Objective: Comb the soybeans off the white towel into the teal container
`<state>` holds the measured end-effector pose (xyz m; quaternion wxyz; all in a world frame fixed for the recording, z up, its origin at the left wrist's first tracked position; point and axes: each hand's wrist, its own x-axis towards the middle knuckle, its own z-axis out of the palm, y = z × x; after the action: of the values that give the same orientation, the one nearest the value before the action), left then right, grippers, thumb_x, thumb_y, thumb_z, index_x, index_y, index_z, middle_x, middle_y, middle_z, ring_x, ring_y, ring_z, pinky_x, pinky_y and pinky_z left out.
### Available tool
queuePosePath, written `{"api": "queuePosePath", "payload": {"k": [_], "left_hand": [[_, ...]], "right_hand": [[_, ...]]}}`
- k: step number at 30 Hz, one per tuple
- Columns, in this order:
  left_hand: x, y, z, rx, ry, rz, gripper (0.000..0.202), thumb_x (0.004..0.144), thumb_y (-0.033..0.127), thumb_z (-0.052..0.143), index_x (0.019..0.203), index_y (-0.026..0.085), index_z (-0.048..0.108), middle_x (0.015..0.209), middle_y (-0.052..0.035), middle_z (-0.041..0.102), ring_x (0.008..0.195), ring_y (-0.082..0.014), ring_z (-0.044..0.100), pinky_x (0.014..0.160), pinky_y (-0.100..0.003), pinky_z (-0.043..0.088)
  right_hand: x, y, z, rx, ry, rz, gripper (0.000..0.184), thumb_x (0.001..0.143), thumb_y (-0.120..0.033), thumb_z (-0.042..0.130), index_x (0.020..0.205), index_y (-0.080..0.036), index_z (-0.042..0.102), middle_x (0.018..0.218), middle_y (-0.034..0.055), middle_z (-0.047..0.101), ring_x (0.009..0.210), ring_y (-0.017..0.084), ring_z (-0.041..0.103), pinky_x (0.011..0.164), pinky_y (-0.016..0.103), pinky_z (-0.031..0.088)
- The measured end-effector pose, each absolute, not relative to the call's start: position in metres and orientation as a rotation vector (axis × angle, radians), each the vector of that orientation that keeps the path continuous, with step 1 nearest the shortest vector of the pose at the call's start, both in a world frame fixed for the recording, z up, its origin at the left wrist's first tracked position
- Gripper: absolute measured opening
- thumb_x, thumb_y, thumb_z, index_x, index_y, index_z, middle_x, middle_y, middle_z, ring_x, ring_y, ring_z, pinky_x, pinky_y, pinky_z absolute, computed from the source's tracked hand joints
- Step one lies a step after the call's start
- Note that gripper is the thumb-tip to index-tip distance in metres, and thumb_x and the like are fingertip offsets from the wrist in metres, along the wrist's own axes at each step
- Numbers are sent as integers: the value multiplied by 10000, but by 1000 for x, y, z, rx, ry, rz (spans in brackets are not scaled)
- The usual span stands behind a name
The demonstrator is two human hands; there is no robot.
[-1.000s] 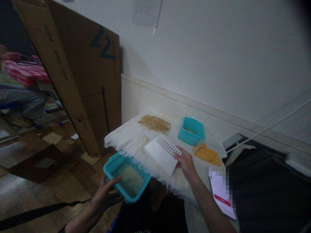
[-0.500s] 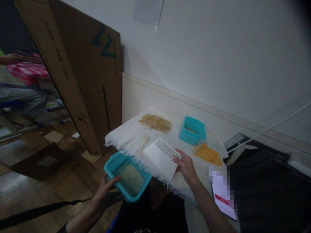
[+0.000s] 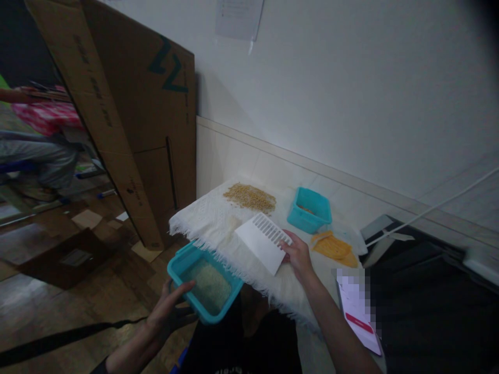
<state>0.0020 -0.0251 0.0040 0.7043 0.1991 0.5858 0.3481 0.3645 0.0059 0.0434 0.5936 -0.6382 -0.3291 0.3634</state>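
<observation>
My left hand (image 3: 171, 306) grips the near left side of a teal plastic bin (image 3: 218, 316), thumb over the rim. Pale grains that look like rice (image 3: 210, 283) lie inside it, and the bin is held just below the table's front edge. Pinched in my right hand (image 3: 298, 254) is a white slotted card (image 3: 259, 249), tilted above the cloth. A small pale heap of grains (image 3: 233, 224) shows on the cloth by the card's left edge, partly hidden. Behind the card spreads a patch of tan beans (image 3: 250, 197).
A smaller teal bin (image 3: 310, 210) with some orange-brown contents stands at the back of the white fringed cloth (image 3: 195, 221). Beside it lies a yellow-orange bundle (image 3: 333, 248). A phone (image 3: 356, 317) rests at right. A tall cardboard box (image 3: 148, 119) stands left; a person sits beyond.
My right hand has moved the card slightly away from me, up and back over the cloth toward the beans. My left hand and the bin have stayed in place.
</observation>
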Motion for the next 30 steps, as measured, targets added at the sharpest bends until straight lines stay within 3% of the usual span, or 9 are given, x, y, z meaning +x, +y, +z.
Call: {"api": "queuePosePath", "payload": {"k": [12,18,25,30], "left_hand": [[-3,-20,-2,440,1315,765,846,866,440,838,1539,386,329,1126,-92,709,759,-319,827,738,-471,677],[-5,-20,-3,438,1311,761,872,861,447,841,1560,372,325,1200,-141,714,821,-355,837,778,-494,674],[-4,-20,0,456,1326,762,883,868,450,835,1579,378,316,1127,-115,718,779,-335,829,761,-490,672],[-2,-21,9,453,1311,763,862,879,438,823,1571,379,312,1103,-106,725,745,-331,827,750,-479,673]], "right_hand": [[344,-7,30,-1401,-894,934,618,631,-485,939,1146,-176,791,799,34,792,671,231,698,606,327,563],[336,-10,24,-1400,-906,1000,654,639,-523,939,1173,-175,795,725,20,764,607,227,690,530,308,535],[353,19,37,-1400,-849,848,761,572,-539,938,1216,-173,765,786,42,793,626,254,710,498,329,562],[353,40,40,-1436,-960,866,700,562,-510,925,1160,-177,778,704,20,762,576,243,693,476,321,557]]}}
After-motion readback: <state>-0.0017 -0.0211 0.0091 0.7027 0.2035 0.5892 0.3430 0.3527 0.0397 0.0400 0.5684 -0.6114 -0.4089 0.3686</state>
